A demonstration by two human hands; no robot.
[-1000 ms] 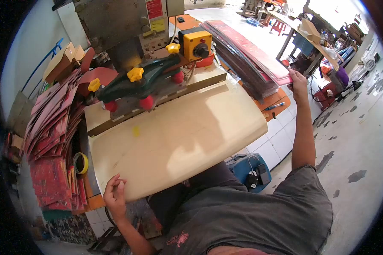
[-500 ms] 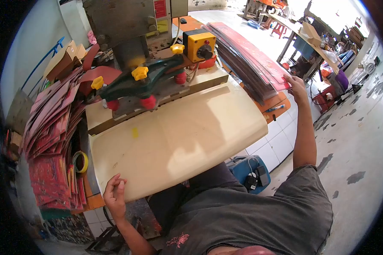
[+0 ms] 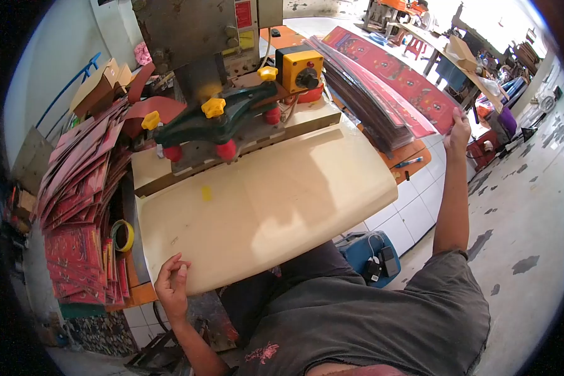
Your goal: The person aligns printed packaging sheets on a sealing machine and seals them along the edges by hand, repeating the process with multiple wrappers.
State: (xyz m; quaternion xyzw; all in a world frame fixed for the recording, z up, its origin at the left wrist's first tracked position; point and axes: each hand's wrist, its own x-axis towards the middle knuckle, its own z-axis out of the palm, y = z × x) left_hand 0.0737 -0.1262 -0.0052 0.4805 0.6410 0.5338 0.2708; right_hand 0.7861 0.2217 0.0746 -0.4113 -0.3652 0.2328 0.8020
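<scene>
Red and long, the sheet (image 3: pixel 391 72) over the far-right pile (image 3: pixel 368 113) is pinched by the right hand (image 3: pixel 457 130) at its near corner, likely easiest to reach, while the left hand (image 3: pixel 172 286), loosely spread, rests by the cream board (image 3: pixel 263 210).

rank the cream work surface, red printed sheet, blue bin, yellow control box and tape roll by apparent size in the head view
1. Cream work surface
2. Red printed sheet
3. Blue bin and yellow control box: too close to rank
4. Tape roll
</scene>
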